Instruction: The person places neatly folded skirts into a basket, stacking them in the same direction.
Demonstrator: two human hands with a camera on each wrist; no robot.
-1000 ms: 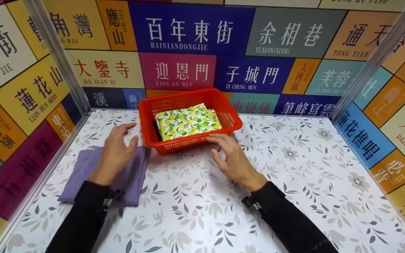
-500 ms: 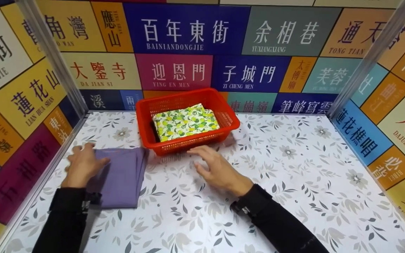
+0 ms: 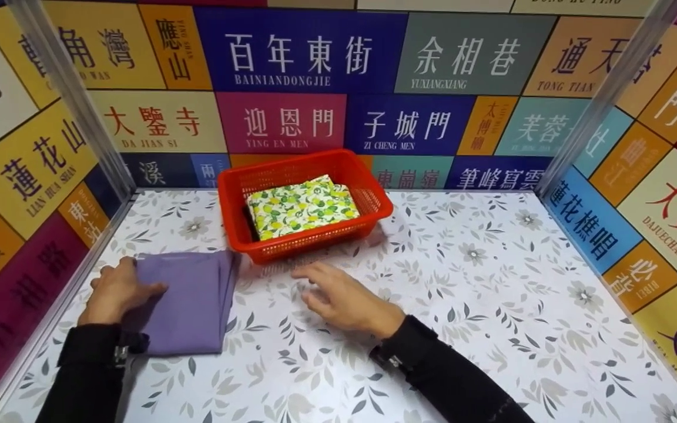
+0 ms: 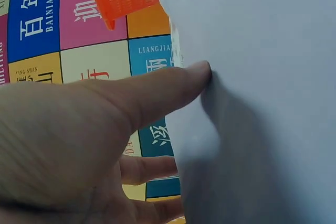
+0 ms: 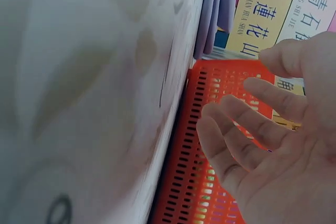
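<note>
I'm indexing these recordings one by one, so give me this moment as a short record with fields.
Left hand: at the left edge of the purple cloth, thumb over its top; whether it pinches is unclear
Right hand: holds nothing, nearest the red basket
Purple cloth: folded, on the table, nearer the person than the basket
Red basket: holds a lemon-print cloth
Table: white, leaf-and-flower print
Backdrop: coloured panels with lettering

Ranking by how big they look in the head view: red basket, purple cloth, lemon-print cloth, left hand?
Largest to smallest:
1. red basket
2. purple cloth
3. lemon-print cloth
4. left hand
Apparent size only; the hand partly covers the purple cloth.
</note>
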